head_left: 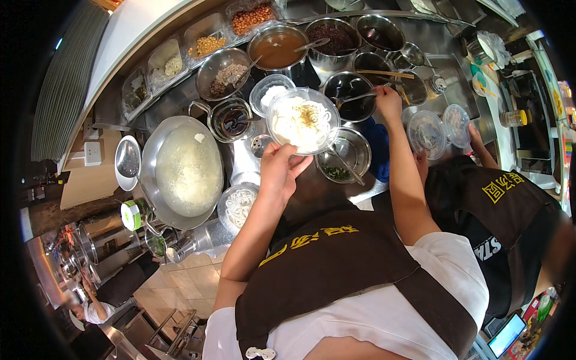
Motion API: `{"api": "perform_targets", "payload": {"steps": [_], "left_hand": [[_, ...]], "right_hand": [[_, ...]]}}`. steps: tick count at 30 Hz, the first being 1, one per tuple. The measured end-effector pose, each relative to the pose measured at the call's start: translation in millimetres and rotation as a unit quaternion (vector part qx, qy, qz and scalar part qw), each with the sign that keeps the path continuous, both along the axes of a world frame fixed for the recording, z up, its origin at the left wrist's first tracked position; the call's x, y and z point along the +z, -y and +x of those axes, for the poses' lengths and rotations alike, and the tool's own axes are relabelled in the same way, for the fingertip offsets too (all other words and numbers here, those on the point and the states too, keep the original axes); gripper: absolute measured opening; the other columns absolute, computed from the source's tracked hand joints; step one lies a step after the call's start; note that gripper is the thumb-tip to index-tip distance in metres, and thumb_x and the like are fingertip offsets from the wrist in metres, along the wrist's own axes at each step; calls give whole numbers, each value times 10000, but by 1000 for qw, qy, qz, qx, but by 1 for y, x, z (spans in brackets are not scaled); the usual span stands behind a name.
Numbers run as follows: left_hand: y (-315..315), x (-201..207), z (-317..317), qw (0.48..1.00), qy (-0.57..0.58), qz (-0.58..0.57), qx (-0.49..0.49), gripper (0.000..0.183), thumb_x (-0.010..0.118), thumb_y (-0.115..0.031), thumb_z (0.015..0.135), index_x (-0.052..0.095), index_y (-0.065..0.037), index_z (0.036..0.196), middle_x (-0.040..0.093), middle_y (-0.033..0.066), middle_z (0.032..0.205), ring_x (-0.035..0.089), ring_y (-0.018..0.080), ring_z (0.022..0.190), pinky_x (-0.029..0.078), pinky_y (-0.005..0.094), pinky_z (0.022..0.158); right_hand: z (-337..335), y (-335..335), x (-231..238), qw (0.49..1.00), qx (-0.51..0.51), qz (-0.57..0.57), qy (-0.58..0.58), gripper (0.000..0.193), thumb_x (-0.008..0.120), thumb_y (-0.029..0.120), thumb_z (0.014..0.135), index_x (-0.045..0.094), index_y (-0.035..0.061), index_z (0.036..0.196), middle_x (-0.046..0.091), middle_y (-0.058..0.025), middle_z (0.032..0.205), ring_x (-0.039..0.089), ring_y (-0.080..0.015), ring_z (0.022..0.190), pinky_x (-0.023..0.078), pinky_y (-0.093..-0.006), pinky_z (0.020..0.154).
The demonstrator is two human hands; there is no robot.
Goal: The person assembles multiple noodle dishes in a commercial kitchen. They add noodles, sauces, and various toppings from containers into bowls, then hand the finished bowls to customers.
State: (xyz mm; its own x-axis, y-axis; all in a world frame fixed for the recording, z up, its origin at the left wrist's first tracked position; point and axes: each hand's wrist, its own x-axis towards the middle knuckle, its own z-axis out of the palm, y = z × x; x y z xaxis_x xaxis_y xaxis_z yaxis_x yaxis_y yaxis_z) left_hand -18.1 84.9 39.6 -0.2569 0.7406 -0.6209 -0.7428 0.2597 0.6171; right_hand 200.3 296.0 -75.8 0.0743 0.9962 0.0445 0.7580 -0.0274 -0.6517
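My left hand [279,171] grips a clear plastic bowl [334,133] by its near edge. White noodles [301,129] fill it, with brown powder on top. My right hand [389,102] is closed on the handle of a metal spoon [360,97], whose other end dips into a metal pot [327,82] of dark sauce right of the bowl. Just below that pot sits a metal container [366,144] with chopped greens and a spoon. A smaller clear tub [255,90] of white stuff stands behind the held bowl.
At left, a large wok [219,171] holds cloudy liquid beside a strainer [127,162]. Pots of brown sauce [279,48] and dark contents line the back, with ingredient trays [207,33]. Another bowl of noodles [239,207] stands nearby. A co-worker [480,186] at right holds clear bowls [427,135].
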Motion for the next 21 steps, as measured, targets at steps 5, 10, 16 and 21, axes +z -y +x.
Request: {"api": "perform_targets", "payload": {"steps": [5,10,16,21], "left_hand": [[-4,-3,3,1000,-17,5,4,146,503,-1,731,383,-45,800,514,100,867,552,201,747,508,417,751],[-9,-4,9,1000,-12,-1,10,158,504,5,720,378,-43,803,510,98,857,549,204,735,507,417,754],[-20,-8,17,1000,-3,-10,-5,177,497,16,706,363,-38,808,504,110,853,549,212,726,510,418,753],[-25,-9,22,1000,7,-10,5,165,498,14,705,370,-30,800,500,111,827,537,203,691,519,420,742]], "right_hand": [[18,-5,6,997,-2,3,-80,227,469,225,792,658,101,817,604,-152,729,583,-313,708,442,-370,639],[26,-4,41,992,1,89,-88,233,478,242,804,651,89,834,593,-137,660,577,-290,642,430,-350,601],[-3,29,125,982,34,97,-159,203,501,200,824,638,52,843,550,-72,567,499,-124,514,389,-254,509],[-35,63,145,961,109,212,-140,123,539,105,807,614,11,835,589,-100,675,517,-138,514,397,-238,494]]}}
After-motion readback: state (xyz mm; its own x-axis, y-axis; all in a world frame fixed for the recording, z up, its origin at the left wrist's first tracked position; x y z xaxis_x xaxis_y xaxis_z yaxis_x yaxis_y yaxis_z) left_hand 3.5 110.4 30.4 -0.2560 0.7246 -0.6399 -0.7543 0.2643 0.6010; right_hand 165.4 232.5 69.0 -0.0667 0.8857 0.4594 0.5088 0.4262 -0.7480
